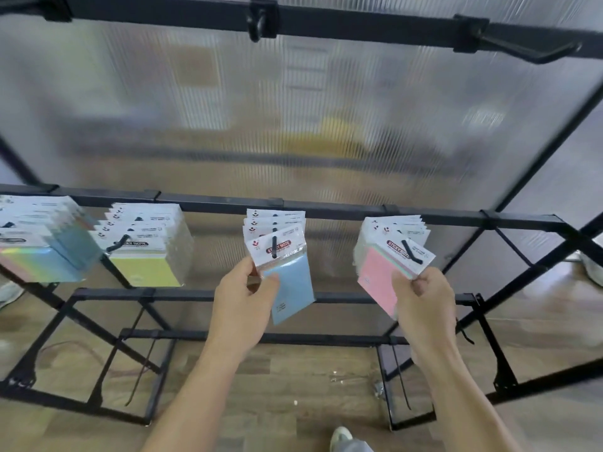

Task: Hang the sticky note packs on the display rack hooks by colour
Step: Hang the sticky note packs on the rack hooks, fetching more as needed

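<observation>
A black display rack [326, 211] carries hooks along its middle bar. Blue sticky note packs [290, 288] hang on the centre hook [274, 246]; my left hand [243, 301] pinches the front blue pack with thumb on its face. Pink packs [375, 275] hang on the hook [411, 254] to the right; my right hand [421, 298] grips the lower right corner of the front pink pack. Yellow packs [146, 270] hang on a hook further left, and multicolour pastel packs [36, 262] at the far left.
Two empty hooks [535, 53] stick out from the top bar. A translucent ribbed panel [293, 109] backs the rack. Lower rack bars [261, 337] and a wooden floor lie below. A shoe [342, 438] shows at the bottom edge.
</observation>
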A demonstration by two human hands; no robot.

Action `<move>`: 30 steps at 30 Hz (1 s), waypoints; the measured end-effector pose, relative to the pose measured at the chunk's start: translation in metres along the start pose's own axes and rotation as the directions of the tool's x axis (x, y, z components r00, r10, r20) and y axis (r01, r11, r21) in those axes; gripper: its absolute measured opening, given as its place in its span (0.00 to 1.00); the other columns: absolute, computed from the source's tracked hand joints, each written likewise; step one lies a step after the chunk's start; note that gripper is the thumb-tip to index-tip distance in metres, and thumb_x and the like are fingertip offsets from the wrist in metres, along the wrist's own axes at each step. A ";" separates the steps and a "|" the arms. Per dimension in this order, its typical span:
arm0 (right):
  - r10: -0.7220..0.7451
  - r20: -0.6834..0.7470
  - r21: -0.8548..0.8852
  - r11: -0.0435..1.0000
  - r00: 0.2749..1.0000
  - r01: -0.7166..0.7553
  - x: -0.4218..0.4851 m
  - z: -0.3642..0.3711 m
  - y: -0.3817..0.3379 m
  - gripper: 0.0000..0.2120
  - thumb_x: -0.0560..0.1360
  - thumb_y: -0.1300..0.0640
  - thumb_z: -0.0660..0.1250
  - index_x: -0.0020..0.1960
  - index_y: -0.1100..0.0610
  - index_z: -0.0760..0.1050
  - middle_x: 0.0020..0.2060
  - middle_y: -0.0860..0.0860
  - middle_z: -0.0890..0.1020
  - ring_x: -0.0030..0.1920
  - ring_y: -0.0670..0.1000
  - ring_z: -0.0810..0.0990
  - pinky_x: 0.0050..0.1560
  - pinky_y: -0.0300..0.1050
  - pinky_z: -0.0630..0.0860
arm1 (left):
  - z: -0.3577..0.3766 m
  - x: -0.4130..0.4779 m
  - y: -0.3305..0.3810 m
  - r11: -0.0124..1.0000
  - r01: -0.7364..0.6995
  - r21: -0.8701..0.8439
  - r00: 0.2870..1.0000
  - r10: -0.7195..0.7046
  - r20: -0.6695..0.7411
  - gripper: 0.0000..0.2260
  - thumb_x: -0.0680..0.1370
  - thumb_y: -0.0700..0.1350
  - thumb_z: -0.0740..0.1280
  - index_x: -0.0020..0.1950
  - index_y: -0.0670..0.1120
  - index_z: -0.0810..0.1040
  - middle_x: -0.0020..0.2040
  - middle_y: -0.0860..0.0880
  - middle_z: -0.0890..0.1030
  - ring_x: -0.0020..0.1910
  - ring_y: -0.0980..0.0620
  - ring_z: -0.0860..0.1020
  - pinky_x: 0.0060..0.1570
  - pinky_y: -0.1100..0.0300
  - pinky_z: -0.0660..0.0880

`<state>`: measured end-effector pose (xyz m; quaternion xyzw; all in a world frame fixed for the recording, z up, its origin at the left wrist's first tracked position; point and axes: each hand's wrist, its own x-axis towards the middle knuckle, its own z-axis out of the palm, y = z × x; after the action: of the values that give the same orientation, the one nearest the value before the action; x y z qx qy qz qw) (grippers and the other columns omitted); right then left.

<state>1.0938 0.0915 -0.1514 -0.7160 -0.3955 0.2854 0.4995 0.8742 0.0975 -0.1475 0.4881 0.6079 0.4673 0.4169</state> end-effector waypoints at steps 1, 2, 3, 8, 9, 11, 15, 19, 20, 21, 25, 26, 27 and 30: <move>-0.011 0.006 0.011 1.000 1.000 0.011 -0.003 -0.001 0.001 0.07 0.78 0.59 0.62 0.42 0.54 0.67 0.36 0.47 0.75 0.34 0.45 0.71 0.29 0.35 0.65 | -0.001 -0.002 0.003 0.999 -0.011 -0.042 1.000 0.011 0.009 0.12 0.80 0.39 0.63 0.51 0.57 0.79 0.46 0.59 0.83 0.45 0.59 0.79 0.40 0.64 0.75; -0.025 0.011 0.019 0.999 1.000 0.025 -0.007 -0.002 0.002 0.09 0.79 0.59 0.61 0.41 0.54 0.65 0.36 0.47 0.74 0.34 0.46 0.69 0.29 0.35 0.64 | -0.002 -0.006 0.005 0.997 -0.021 -0.080 1.000 0.022 0.012 0.12 0.80 0.39 0.62 0.52 0.57 0.79 0.46 0.59 0.83 0.43 0.61 0.79 0.39 0.65 0.75; -0.035 0.009 0.039 0.999 0.999 0.035 -0.012 -0.003 0.003 0.08 0.79 0.58 0.60 0.42 0.54 0.66 0.38 0.49 0.76 0.35 0.47 0.71 0.31 0.38 0.66 | -0.002 -0.009 0.008 0.993 -0.033 -0.113 0.999 0.035 0.014 0.13 0.81 0.39 0.62 0.52 0.56 0.79 0.45 0.59 0.84 0.42 0.61 0.79 0.38 0.66 0.74; -0.057 -0.084 0.169 0.983 0.995 0.070 -0.039 -0.018 -0.002 0.04 0.81 0.58 0.59 0.54 0.53 0.71 0.48 0.44 0.79 0.43 0.37 0.79 0.32 0.33 0.73 | -0.007 -0.030 0.021 0.966 -0.173 -0.194 0.984 0.177 0.003 0.14 0.81 0.36 0.60 0.53 0.55 0.78 0.45 0.64 0.83 0.42 0.63 0.78 0.37 0.72 0.72; -0.067 -0.104 0.201 0.976 0.992 0.087 -0.045 -0.023 -0.005 0.04 0.81 0.59 0.59 0.52 0.52 0.72 0.47 0.43 0.79 0.41 0.35 0.79 0.31 0.32 0.72 | -0.009 -0.034 0.023 0.957 -0.204 -0.209 0.978 0.209 0.002 0.13 0.81 0.36 0.60 0.53 0.53 0.77 0.46 0.65 0.82 0.44 0.65 0.79 0.37 0.74 0.72; -0.087 -0.127 0.240 0.964 0.988 0.116 -0.055 -0.031 -0.008 0.07 0.80 0.58 0.61 0.47 0.47 0.73 0.46 0.44 0.81 0.40 0.38 0.81 0.30 0.35 0.74 | -0.009 -0.039 0.026 0.942 -0.233 -0.240 0.969 0.245 0.021 0.10 0.80 0.39 0.62 0.53 0.53 0.77 0.48 0.63 0.83 0.46 0.65 0.79 0.39 0.73 0.73; -0.039 -0.168 0.282 0.956 0.985 0.085 -0.074 -0.050 0.002 0.06 0.79 0.57 0.63 0.46 0.48 0.74 0.44 0.45 0.83 0.40 0.43 0.82 0.31 0.38 0.74 | 0.009 -0.044 0.022 0.957 -0.186 -0.221 0.967 0.218 0.131 0.13 0.82 0.37 0.59 0.53 0.55 0.77 0.48 0.61 0.83 0.45 0.62 0.78 0.41 0.71 0.73; 0.109 -0.199 0.276 0.960 0.974 -0.051 -0.095 -0.083 0.023 0.08 0.75 0.58 0.61 0.46 0.47 0.76 0.41 0.45 0.83 0.39 0.44 0.81 0.31 0.37 0.73 | 0.045 -0.056 0.014 0.983 -0.095 -0.159 0.934 0.143 0.327 0.10 0.82 0.41 0.61 0.51 0.57 0.78 0.46 0.58 0.83 0.44 0.57 0.79 0.43 0.62 0.74; 0.154 -0.208 0.286 0.954 0.966 -0.090 -0.100 -0.094 0.029 0.09 0.77 0.62 0.60 0.48 0.50 0.76 0.39 0.44 0.84 0.36 0.43 0.81 0.29 0.35 0.72 | 0.056 -0.061 0.014 0.986 -0.083 -0.142 0.915 0.132 0.381 0.10 0.81 0.42 0.62 0.50 0.57 0.78 0.45 0.58 0.83 0.43 0.57 0.79 0.43 0.60 0.73; 0.194 -0.219 0.293 0.948 0.956 -0.125 -0.105 -0.104 0.035 0.11 0.79 0.65 0.58 0.49 0.52 0.75 0.38 0.43 0.84 0.34 0.43 0.81 0.28 0.35 0.72 | 0.068 -0.067 0.014 0.989 -0.075 -0.126 0.892 0.124 0.435 0.10 0.81 0.42 0.62 0.51 0.57 0.78 0.45 0.59 0.83 0.43 0.58 0.79 0.42 0.60 0.73; 0.306 -0.328 0.339 0.921 0.894 -0.191 -0.121 -0.150 0.053 0.14 0.79 0.67 0.56 0.50 0.51 0.74 0.39 0.45 0.85 0.34 0.43 0.81 0.29 0.40 0.72 | 0.117 -0.091 0.024 0.994 -0.036 -0.106 0.765 0.096 0.637 0.11 0.80 0.38 0.62 0.54 0.54 0.77 0.47 0.61 0.83 0.44 0.61 0.81 0.38 0.69 0.74; 0.326 -0.355 0.362 0.912 0.876 -0.193 -0.124 -0.162 0.056 0.14 0.79 0.67 0.56 0.51 0.51 0.74 0.41 0.47 0.85 0.35 0.44 0.82 0.30 0.41 0.73 | 0.130 -0.097 0.026 0.995 -0.033 -0.099 0.733 0.092 0.674 0.11 0.80 0.37 0.63 0.54 0.54 0.77 0.47 0.61 0.83 0.43 0.62 0.81 0.36 0.71 0.73; 0.345 -0.382 0.386 0.902 0.857 -0.191 -0.127 -0.174 0.060 0.13 0.79 0.67 0.57 0.51 0.52 0.75 0.42 0.49 0.86 0.36 0.46 0.82 0.31 0.43 0.74 | 0.143 -0.103 0.029 0.996 -0.035 -0.087 0.703 0.087 0.706 0.12 0.80 0.37 0.63 0.54 0.54 0.77 0.46 0.62 0.83 0.43 0.63 0.81 0.35 0.72 0.73; 0.395 -0.466 0.430 0.883 0.792 -0.188 -0.134 -0.210 0.072 0.12 0.79 0.67 0.58 0.52 0.53 0.75 0.44 0.50 0.86 0.37 0.50 0.84 0.34 0.48 0.77 | 0.182 -0.123 0.036 0.998 -0.051 -0.049 0.613 0.070 0.787 0.12 0.80 0.38 0.63 0.54 0.55 0.77 0.46 0.61 0.83 0.42 0.63 0.81 0.34 0.72 0.73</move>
<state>1.2127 -0.1394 -0.1458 -0.7154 -0.0616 0.2143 0.6622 1.0784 0.0088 -0.1455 0.6593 0.3417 0.2261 0.6304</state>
